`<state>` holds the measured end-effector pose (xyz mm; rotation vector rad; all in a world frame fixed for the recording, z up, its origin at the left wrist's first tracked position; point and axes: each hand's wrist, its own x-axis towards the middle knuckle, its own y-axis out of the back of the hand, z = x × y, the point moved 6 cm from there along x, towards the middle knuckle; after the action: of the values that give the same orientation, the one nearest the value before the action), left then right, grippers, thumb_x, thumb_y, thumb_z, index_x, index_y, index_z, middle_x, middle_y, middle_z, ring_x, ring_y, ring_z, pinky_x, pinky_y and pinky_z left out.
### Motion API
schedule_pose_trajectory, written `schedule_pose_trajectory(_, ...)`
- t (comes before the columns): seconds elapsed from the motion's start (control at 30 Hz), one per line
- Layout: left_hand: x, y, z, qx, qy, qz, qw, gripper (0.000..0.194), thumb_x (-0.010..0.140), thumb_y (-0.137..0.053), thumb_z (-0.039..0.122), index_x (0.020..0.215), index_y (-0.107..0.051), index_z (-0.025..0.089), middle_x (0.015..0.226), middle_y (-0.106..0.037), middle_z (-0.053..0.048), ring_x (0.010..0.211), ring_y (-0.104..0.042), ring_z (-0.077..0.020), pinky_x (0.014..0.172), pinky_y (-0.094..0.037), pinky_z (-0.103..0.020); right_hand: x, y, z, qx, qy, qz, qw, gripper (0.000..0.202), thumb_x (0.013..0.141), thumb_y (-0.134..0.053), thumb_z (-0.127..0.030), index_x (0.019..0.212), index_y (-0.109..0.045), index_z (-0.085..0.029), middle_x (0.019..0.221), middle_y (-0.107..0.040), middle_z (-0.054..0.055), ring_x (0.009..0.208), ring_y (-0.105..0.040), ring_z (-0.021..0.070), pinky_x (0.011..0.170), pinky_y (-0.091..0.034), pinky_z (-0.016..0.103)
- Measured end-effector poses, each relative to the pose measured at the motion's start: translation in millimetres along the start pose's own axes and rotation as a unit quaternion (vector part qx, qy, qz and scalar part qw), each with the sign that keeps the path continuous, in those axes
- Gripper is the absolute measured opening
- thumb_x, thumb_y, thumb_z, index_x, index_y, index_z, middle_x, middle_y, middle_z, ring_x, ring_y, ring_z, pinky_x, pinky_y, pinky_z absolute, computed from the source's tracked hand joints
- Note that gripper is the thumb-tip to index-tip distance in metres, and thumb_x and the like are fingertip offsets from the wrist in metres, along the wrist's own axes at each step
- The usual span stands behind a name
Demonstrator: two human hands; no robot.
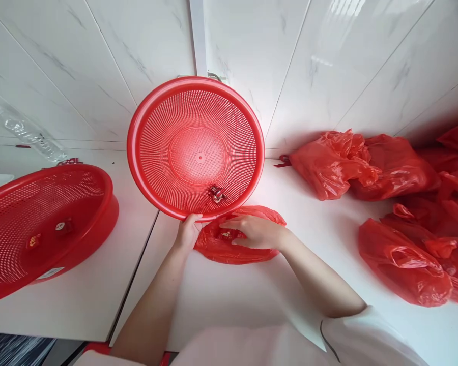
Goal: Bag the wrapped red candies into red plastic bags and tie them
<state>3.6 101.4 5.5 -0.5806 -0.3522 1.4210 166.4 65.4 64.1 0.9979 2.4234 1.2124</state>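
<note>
A round red plastic mesh basket point(158, 178) is tipped up toward me, its back leaning near the wall. A few small dark-red wrapped packets point(217, 193) lie low inside it. My left hand point(188, 234) is closed on the basket's lower rim, thumb over the edge; its other fingers are mostly hidden. Right below that rim, a red plastic bag point(238, 255) lies with its mouth spread and a wrapped packet point(226, 235) showing inside. Over the bag's mouth is my right hand point(254, 231), fingers stretched and apart, with nothing visible in its grasp.
Another red mesh basket point(99, 223) with a few packets stands at left. Behind it a clear plastic bottle point(34, 137) lies near the wall. Several filled red bags point(400, 264) crowd the right side. A dark seam point(137, 267) splits the white tabletop; a tiled wall point(301, 61) borders the back.
</note>
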Motion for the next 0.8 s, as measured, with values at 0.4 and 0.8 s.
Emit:
schedule_pose_trajectory(0.4,-24,-37.2,-22,-0.004,0.071,-0.091,0.993,0.038,0.076,-0.059,0.012,0.113,-0.067,0.018,0.111,-0.069,-0.008,0.116,-0.058,-0.0297,0.098,-0.047,-0.048,1,22,46,-0.135,-0.222,0.221,0.94,0.046,0.094,-0.047,-0.043,0.131,-0.048,-0.015,0.109,-0.066,0.016,0.097,-0.064,0.0285,0.079,-0.051,0.042)
schedule_pose_trajectory(0.8,-22,-28.7,-20,-0.011,0.067,-0.086,0.994,0.04,0.076,-0.059,0.009,0.114,-0.066,0.019,0.115,-0.068,-0.006,0.117,-0.057,-0.0291,0.097,-0.048,-0.047,-1,31,60,0.34,-0.175,0.284,0.879,0.03,0.08,-0.068,-0.038,0.102,-0.059,-0.02,0.09,-0.07,0.005,0.081,-0.069,0.0193,0.077,-0.057,0.036)
